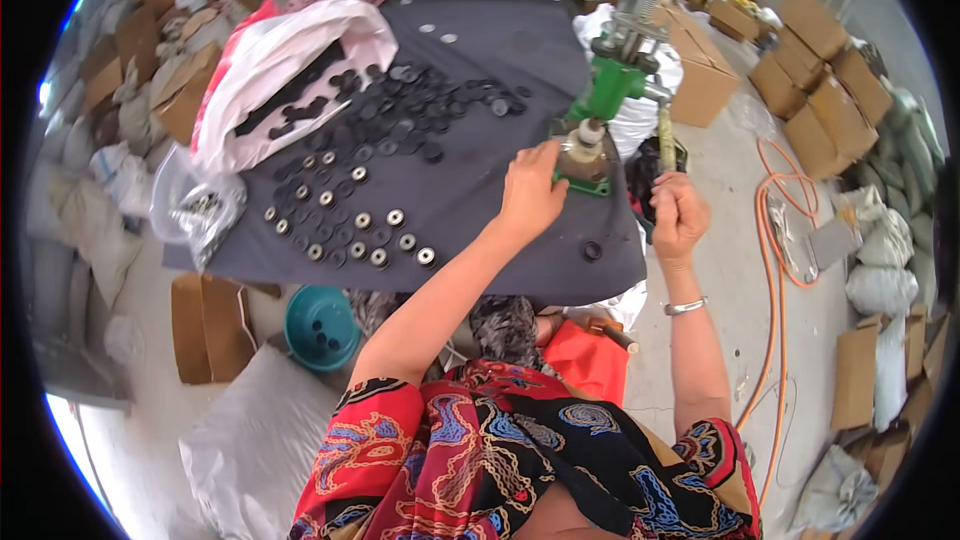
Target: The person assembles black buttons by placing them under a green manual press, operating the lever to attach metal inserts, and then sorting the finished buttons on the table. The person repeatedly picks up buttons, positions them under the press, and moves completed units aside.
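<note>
A green hand press (pixel 606 90) stands at the right end of the dark cloth-covered table. My right hand (pixel 680 210) is wrapped round its lever handle (pixel 666 135), which hangs down on the right side. At the press's base, my left hand (pixel 533 188) has its fingers drawn together beside the ram tip (pixel 590 132); whatever they pinch is hidden. Left of my left forearm lie several black discs with metal ring centres (pixel 379 257). Behind them spreads a heap of plain black discs (pixel 400 115). One black ring (pixel 592 250) lies alone near the front right edge.
A white and red sack (pixel 300 70) spills black parts at the table's left. Beside it sits a clear bag (pixel 200 202) of small metal pieces. Below are a teal basin (pixel 322 328) and a cardboard box (pixel 210 330). An orange hose (pixel 765 240) crosses the floor at right.
</note>
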A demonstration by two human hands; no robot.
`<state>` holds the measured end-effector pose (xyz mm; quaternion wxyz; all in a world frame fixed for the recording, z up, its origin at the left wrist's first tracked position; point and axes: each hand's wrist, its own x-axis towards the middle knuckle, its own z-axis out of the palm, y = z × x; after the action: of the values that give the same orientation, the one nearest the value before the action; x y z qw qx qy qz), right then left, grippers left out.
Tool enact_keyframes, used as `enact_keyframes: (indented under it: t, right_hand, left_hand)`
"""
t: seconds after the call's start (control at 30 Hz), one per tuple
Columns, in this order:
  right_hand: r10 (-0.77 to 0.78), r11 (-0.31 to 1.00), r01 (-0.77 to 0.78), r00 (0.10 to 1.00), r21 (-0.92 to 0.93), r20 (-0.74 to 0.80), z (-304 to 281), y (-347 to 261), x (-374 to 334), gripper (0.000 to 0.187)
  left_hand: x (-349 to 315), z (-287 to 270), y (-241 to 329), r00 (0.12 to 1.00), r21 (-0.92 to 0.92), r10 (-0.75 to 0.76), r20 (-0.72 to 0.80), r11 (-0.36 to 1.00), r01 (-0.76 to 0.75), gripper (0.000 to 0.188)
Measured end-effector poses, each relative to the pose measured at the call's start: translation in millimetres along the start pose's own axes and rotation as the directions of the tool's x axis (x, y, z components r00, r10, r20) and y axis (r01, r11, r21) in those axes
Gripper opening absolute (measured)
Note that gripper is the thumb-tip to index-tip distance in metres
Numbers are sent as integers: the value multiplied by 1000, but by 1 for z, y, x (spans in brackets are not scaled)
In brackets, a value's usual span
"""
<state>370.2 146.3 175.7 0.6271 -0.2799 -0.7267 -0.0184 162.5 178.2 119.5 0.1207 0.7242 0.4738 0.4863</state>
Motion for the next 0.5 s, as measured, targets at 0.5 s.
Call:
enact_keyframes:
  t: [0.5]
  right_hand:
    - [359,895,-359,932,265,51,-15,-7,101,21]
  left_hand:
    - [-139,-153,-39,996,703,-45,76,711,-22,58]
